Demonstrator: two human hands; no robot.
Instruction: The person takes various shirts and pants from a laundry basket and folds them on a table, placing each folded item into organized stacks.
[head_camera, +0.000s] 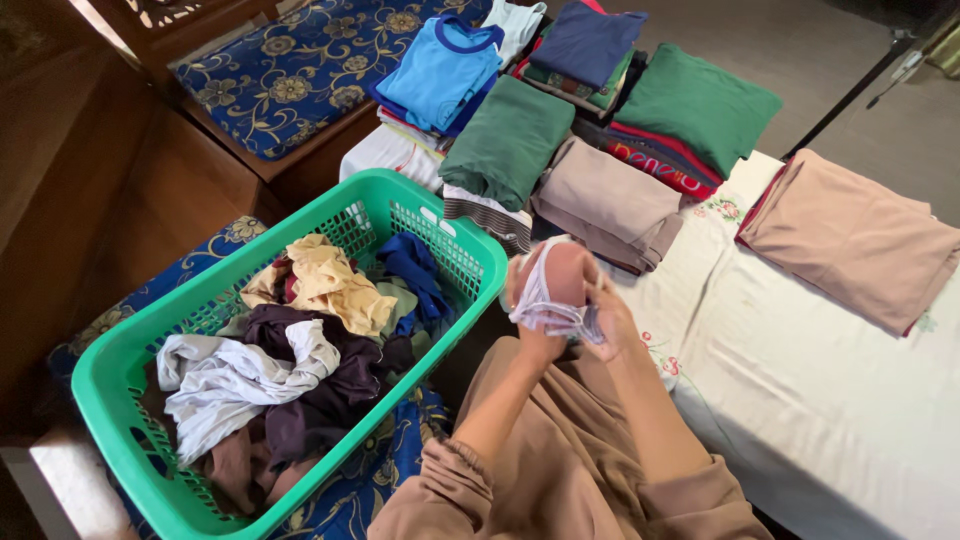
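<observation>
Fingers: I see both sets curled tight, pinching a small garment (553, 290) between them.
Left hand (535, 300): gripping its lower left edge.
Right hand (603, 315): clamped on the right side.
Garment: pinkish-brown cloth, bunched, with pale grey-white edging hanging in loops.
Place: held up over my lap, just right of the green basket (120, 370).
Basket: full of crumpled clothes.
Bed (800, 380): folded stacks (560, 150) at its far end.
</observation>
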